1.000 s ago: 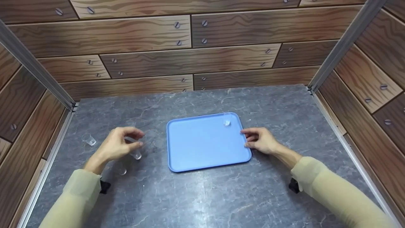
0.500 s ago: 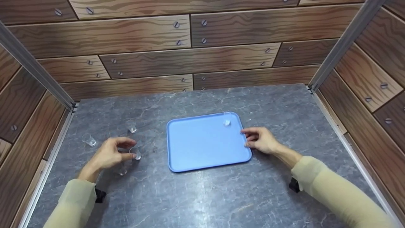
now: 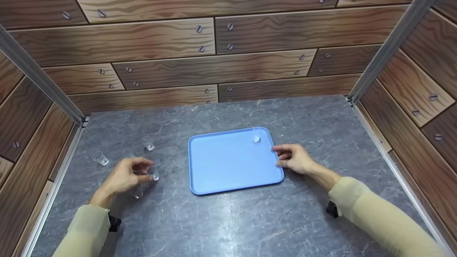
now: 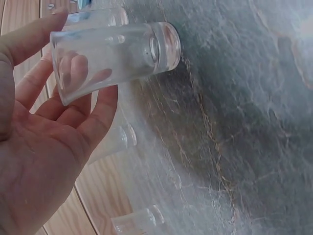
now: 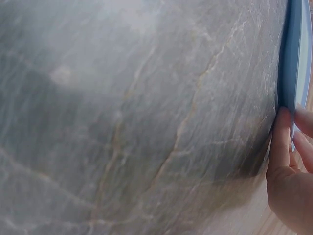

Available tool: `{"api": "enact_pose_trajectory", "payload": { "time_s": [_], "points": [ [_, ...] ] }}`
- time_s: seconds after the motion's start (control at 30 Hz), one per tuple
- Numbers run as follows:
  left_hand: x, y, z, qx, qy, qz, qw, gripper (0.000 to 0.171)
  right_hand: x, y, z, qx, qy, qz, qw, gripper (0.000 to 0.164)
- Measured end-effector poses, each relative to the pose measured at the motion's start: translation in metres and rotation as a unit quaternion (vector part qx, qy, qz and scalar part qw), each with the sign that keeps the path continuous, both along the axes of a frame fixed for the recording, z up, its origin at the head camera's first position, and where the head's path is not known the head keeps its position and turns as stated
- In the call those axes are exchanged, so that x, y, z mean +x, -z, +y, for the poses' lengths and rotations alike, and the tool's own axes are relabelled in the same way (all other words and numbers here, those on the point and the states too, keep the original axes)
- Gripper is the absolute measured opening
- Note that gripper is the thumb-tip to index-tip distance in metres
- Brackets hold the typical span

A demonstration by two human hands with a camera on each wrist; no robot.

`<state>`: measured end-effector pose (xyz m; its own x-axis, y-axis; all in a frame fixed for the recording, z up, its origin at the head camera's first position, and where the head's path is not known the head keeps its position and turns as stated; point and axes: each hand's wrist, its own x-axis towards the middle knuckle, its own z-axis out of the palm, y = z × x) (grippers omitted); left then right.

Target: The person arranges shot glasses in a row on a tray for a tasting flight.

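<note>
My left hand [image 3: 125,175] is spread around a small clear shot glass [image 3: 154,174] that stands upright on the table. In the left wrist view, the thumb tip lies just off the rim of this shot glass [image 4: 115,56], and the other fingers curve loosely along its far side. With my right hand [image 3: 294,159] I pinch the right rim of a blue tray [image 3: 228,160]. The rim passes between the fingers [image 5: 280,139] in the right wrist view. Another shot glass [image 3: 256,138] stands in the tray's far right corner.
Other clear shot glasses stand on the left: one beyond my left hand [image 3: 149,144], another farther left [image 3: 101,158], and one partly hidden near the wrist [image 3: 137,193]. The grey marbled table [image 3: 228,228] is enclosed by wood-patterned walls [image 3: 164,43] with metal corner posts.
My left hand has come down and toward me, from beside the farther shot glass to the nearer one, uncovering the farther one. My right hand and the tray have not moved.
</note>
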<state>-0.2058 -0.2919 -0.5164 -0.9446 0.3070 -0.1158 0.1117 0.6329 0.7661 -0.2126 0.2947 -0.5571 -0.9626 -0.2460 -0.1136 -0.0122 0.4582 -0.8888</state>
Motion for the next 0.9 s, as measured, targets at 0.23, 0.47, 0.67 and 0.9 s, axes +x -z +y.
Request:
{"api": "enact_pose_trajectory", "payload": {
  "time_s": [0.23, 0.47, 0.67, 0.9],
  "points": [
    [0.0, 0.0004, -0.001, -0.001, 0.0, -0.005, 1.0, 0.048, -0.0002, 0.0001, 0.0001, 0.0, 0.0, -0.001, 1.0, 0.057],
    [0.0, -0.0001, 0.0002, -0.003, -0.004, -0.001, 1.0, 0.046, -0.0007, -0.0002, 0.0, 0.0, 0.0, 0.001, 1.0, 0.057],
    [-0.0006, 0.0007, 0.0007, 0.0, -0.013, -0.006, 0.9999, 0.043, -0.001, 0.0009, 0.0001, 0.002, -0.002, 0.005, 1.0, 0.056],
    [-0.0008, -0.006, 0.0066, 0.019, -0.027, -0.014, 0.9994, 0.043, -0.0009, 0.0019, 0.0018, -0.005, -0.004, 0.004, 1.0, 0.056]
  ]
}}
